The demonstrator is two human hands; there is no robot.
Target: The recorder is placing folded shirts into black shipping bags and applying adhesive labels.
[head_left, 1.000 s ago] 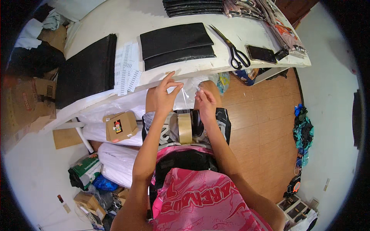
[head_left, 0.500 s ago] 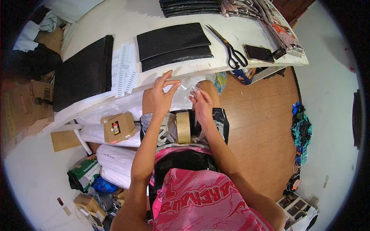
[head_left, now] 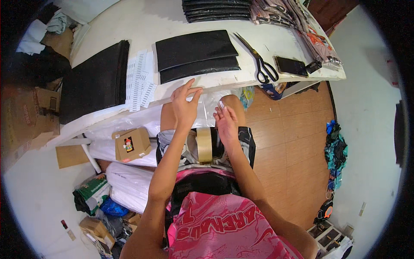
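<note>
At the table's near edge my left hand (head_left: 185, 108) is raised, thumb and index fingertips pinched together; whatever they hold, if anything, is too small to make out. My right hand (head_left: 227, 124) is over my right thigh with its fingers curled in. A small whitish strip (head_left: 221, 104) sticks up between those fingertips. The hands are apart. On my lap, between the forearms, stands a roll of brown tape (head_left: 204, 144). A folded black plastic bag (head_left: 196, 52) lies on the table ahead, beside printed label strips (head_left: 137, 82).
The white table (head_left: 142, 32) also bears a black stack (head_left: 97, 80), scissors (head_left: 258, 60), a phone (head_left: 291, 66) and piled bags (head_left: 217, 11). Below its edge lie a cardboard box (head_left: 131, 144) and white plastic-wrapped bundles (head_left: 129, 179). Brown floor (head_left: 280, 151) is at the right.
My left thumb and index fingertips have come together. The right hand has drawn slightly away, its fingers more curled, and the whitish strip shows more plainly.
</note>
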